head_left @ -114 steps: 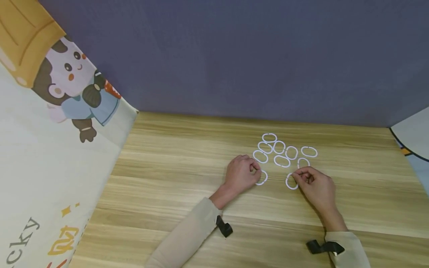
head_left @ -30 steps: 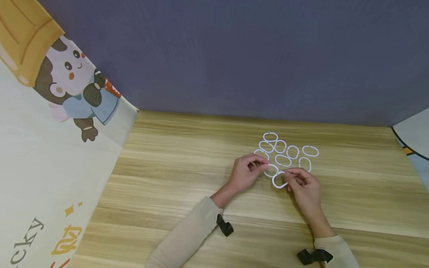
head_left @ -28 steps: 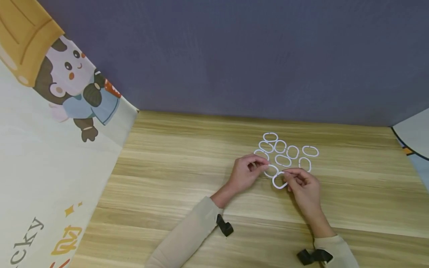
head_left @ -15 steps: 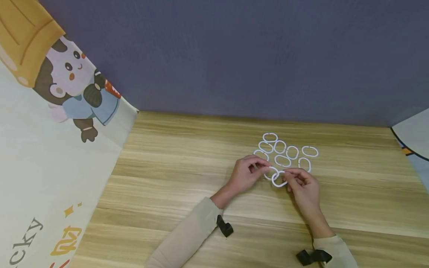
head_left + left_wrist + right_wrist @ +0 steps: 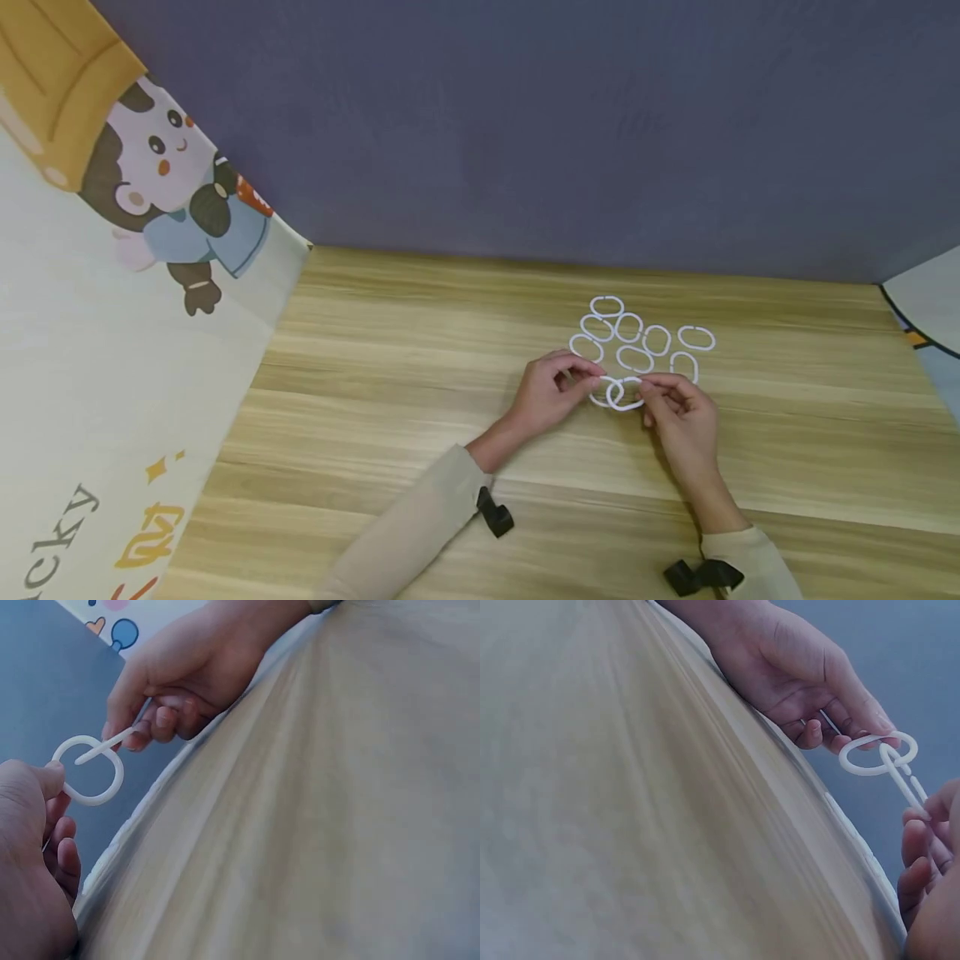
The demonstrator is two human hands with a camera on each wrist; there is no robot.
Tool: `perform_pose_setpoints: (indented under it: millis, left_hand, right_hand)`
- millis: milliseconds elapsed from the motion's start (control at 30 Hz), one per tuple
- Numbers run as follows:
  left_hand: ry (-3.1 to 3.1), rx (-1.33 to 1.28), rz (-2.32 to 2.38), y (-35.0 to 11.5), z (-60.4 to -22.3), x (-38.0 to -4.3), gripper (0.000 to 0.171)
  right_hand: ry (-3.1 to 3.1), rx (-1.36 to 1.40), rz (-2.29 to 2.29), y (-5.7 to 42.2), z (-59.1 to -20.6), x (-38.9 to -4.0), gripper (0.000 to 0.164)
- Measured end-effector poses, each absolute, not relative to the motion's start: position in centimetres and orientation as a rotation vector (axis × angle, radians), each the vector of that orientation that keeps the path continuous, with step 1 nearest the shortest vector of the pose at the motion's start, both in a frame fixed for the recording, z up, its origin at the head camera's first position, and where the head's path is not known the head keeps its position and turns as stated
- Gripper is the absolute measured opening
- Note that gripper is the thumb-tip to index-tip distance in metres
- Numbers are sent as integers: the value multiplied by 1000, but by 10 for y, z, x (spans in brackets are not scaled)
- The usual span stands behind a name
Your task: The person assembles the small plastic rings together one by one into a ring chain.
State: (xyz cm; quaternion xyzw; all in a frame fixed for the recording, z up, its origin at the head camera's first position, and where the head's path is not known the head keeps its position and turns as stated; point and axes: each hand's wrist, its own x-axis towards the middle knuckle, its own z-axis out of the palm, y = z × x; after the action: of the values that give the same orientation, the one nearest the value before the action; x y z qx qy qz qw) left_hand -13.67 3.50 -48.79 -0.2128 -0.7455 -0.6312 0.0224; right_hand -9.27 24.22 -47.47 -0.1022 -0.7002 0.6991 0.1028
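Thumb and fingers of my left hand (image 5: 546, 393) pinch a white oval plastic link (image 5: 94, 801). Facing it, my right hand (image 5: 686, 423) pinches a second white link (image 5: 901, 782) by its far end. The two links are hooked through each other, held up between the hands over the table. In the right wrist view, a small gap shows in the side of the right link. The fingertips hide one end of each link.
Several loose white links (image 5: 635, 371) lie flat on the wood-grain table (image 5: 420, 333) just beyond the hands. A dark blue-grey panel (image 5: 555, 150) stands along the back edge. A cartoon-printed sheet (image 5: 247, 300) borders the left side.
Earlier the two links were apart, low at the table, one at each hand. The right hand has moved left, the links came together, and now they pass through each other.
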Motion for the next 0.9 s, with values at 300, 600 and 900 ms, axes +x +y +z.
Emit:
perform_pose_setpoints:
  millis: [300,600,900]
  left_hand:
    - [-2347,-610,-1928,23,-479,-127,10]
    - [-2409,-580,-1903,6,-471,-118,9]
    - [-2407,-504,-1950,-8,-477,-109,7]
  right_hand:
    - [-2051,-324,2159,239,-471,-93,4]
    - [-2116,-175,2131,232,-469,-96,9]
    - [-2096,-104,2180,221,-467,-99,6]
